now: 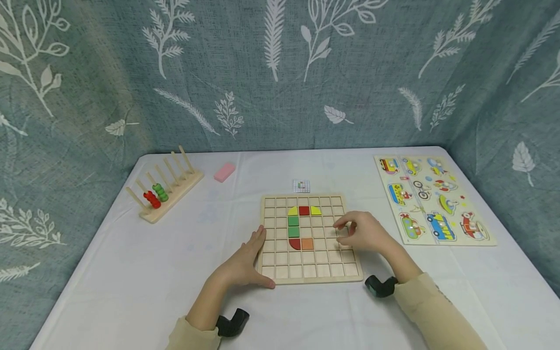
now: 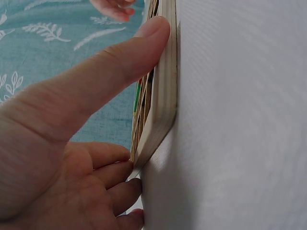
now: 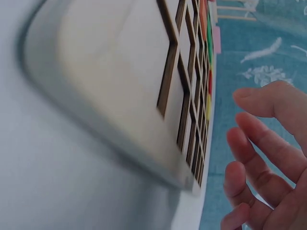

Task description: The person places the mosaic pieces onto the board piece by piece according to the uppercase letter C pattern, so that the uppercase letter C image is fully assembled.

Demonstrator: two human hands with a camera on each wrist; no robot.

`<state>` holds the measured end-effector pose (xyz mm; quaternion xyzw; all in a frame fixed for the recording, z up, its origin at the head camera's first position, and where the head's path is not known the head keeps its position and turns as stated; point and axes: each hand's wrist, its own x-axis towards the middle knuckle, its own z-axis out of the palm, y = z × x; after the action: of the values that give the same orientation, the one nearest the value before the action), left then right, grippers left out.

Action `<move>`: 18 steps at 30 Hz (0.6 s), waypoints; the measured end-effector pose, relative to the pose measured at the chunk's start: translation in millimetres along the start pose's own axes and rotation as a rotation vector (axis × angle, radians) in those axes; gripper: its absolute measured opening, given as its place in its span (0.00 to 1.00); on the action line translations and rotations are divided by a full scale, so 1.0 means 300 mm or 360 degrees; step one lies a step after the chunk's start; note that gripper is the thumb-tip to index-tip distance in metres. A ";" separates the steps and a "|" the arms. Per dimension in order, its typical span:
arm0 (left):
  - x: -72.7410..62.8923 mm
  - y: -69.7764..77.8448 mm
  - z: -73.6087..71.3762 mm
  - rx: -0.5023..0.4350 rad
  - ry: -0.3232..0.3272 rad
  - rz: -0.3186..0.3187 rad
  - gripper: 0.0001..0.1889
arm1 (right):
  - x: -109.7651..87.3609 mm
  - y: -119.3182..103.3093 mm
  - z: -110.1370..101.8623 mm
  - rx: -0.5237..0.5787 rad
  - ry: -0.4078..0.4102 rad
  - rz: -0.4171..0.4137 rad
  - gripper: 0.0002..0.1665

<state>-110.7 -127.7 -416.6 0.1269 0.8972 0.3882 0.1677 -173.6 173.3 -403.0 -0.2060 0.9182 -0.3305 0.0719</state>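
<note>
A wooden grid board (image 1: 325, 270) lies flat on the table. Set in its cells are a red square (image 1: 304, 210) between yellow rounded pieces (image 1: 315, 211), green squares (image 1: 293, 226), a red rounded piece (image 1: 295, 244) and an orange square (image 1: 307, 244). My left hand (image 1: 242, 262) rests at the board's near left corner. Its thumb (image 2: 120, 60) touches the front edge and its fingers (image 2: 120, 175) lie along the left side. Above the board's right part hovers my right hand (image 1: 365, 232), thumb and fingertips apart; I see nothing between them in the right wrist view.
Behind the board lies a small patterned card (image 1: 301, 185). To the left are a pink block (image 1: 224, 172) and a peg rack (image 1: 175, 194) with red and green beads. A vehicle puzzle board (image 1: 437, 199) is at the right. A leaf-print curtain (image 1: 280, 112) closes off the back.
</note>
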 end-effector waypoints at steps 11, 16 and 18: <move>-0.001 0.003 0.000 -0.0014 0.0003 0.0004 0.66 | -0.036 0.048 -0.049 0.0002 0.0033 0.0047 0.15; -0.003 0.004 -0.001 -0.0028 0.0005 0.0015 0.66 | -0.050 0.088 -0.070 -0.0026 0.0073 0.0095 0.15; -0.004 0.004 -0.002 -0.0037 0.0005 0.0016 0.67 | -0.053 0.104 -0.079 -0.0040 0.0088 0.0110 0.15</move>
<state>-109.6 -127.7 -415.0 0.1289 0.8923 0.3997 0.1659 -175.8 215.4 -404.7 -0.1659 0.9306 -0.3217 0.0553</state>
